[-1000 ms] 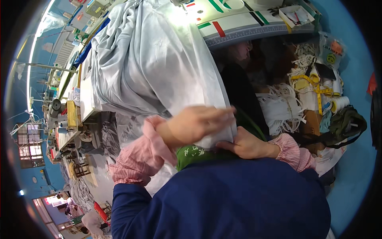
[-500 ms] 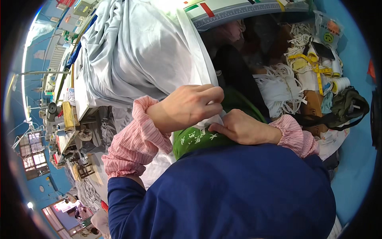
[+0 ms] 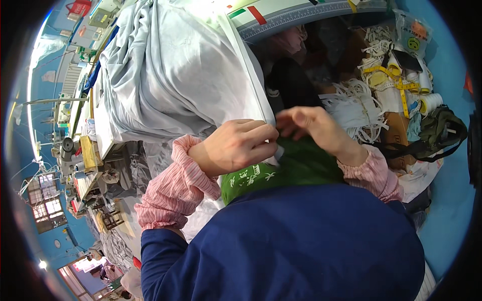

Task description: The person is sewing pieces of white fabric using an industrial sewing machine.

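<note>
A large pale grey cloth (image 3: 186,65) drapes from the table down toward my lap. Its folded edge runs along the right side of the bundle. With fingers curled, my left hand (image 3: 238,146) pinches the lower end of that edge, and a small corner pokes out below the fingers. Just right of the cloth edge, my right hand (image 3: 312,125) hovers with its fingers apart and slightly blurred, holding nothing I can see. Under both hands lies a green apron (image 3: 306,163) with white printing, over my lap.
A table edge with a ruler strip (image 3: 296,21) curves across the top. To the right sit white tape strips (image 3: 351,108), thread spools (image 3: 429,103), a yellow tape measure (image 3: 403,90) and a dark green bag (image 3: 442,134) beside a blue wall. Sewing machines and workbenches line the left.
My right hand has let go of the cloth end, lifted away and opened, moving up and to the right. My left hand keeps its pinch, slightly lower.
</note>
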`<state>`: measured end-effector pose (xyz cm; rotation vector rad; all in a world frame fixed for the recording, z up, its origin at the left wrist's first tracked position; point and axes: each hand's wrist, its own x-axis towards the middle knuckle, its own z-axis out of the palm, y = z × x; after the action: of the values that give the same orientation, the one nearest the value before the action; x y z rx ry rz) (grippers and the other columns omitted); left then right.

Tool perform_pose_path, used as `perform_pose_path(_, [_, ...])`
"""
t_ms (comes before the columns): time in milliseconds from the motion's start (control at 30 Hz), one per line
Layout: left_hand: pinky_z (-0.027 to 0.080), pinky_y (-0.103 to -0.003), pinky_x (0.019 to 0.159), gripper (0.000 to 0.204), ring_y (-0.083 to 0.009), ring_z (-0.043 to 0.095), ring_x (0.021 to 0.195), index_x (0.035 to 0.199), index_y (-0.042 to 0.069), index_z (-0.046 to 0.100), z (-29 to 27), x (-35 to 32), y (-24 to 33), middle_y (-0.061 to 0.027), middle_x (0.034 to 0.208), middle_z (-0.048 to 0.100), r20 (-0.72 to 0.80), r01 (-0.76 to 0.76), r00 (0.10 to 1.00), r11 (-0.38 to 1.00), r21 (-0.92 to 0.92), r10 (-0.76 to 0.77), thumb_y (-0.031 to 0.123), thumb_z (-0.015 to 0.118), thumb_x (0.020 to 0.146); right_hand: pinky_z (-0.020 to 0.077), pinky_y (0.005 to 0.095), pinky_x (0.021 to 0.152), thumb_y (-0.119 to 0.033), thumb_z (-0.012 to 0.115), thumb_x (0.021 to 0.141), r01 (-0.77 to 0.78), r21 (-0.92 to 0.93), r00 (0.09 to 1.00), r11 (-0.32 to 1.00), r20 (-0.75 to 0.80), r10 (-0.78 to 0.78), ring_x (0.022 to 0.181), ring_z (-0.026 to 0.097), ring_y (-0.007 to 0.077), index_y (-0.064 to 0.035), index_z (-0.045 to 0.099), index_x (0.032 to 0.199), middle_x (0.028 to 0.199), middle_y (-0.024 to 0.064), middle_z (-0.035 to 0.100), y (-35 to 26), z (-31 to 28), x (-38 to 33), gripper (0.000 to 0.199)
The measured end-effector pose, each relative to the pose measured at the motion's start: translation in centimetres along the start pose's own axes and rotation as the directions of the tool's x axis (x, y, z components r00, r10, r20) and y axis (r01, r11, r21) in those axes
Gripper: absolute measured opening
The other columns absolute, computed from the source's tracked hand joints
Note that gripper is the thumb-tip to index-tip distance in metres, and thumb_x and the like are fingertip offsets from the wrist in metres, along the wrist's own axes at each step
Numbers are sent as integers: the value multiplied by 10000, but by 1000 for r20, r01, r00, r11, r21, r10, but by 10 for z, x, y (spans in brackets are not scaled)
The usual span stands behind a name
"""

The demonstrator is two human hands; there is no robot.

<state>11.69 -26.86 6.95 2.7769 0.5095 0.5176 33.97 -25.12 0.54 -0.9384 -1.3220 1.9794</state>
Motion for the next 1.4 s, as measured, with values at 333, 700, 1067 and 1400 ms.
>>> perform_pose_path(333, [475, -292, 528, 262, -192, 607, 651, 891, -32, 657, -9, 1, 2, -107, 872, 601, -53, -7, 999, 1000, 23, 8, 56, 672, 644, 400, 197, 602, -141, 641, 931, -46, 62, 999, 997, -3, 46, 700, 495, 16, -4, 631, 878, 759, -35, 590, 11, 15, 2, 147])
perform_pose_path(700, [551, -327, 598, 166, -247, 651, 712, 863, -64, 602, -8, 20, 1, -182, 953, 601, -24, 19, 1000, 997, -79, -21, 28, 626, 728, 497, 372, 582, -3, 728, 724, 515, -636, 832, 575, 208, -515, 654, 625, 292, 25, 634, 808, 753, 136, 627, 9, 7, -31, 129])
perform_pose_path(1067, [516, -337, 603, 195, -245, 607, 717, 917, -30, 574, -10, 9, -9, -134, 902, 572, 32, -26, 999, 984, -175, 32, 61, 600, 747, 489, 293, 858, -153, 579, 931, 171, -12, 982, 985, 87, -169, 1011, 611, 156, -18, 650, 1132, 1145, 114, 639, 2, -2, 50, 253])
perform_pose_path(1400, [505, -352, 618, 154, -239, 560, 709, 768, 36, 477, 32, -11, -30, -95, 787, 480, 152, 40, 988, 953, -299, 7, 108, 605, 813, 538, 311, 624, -28, 674, 657, 800, -600, 433, -17, 595, -677, 749, 627, 218, -38, 689, 892, 916, 47, 672, 21, -10, 67, 236])
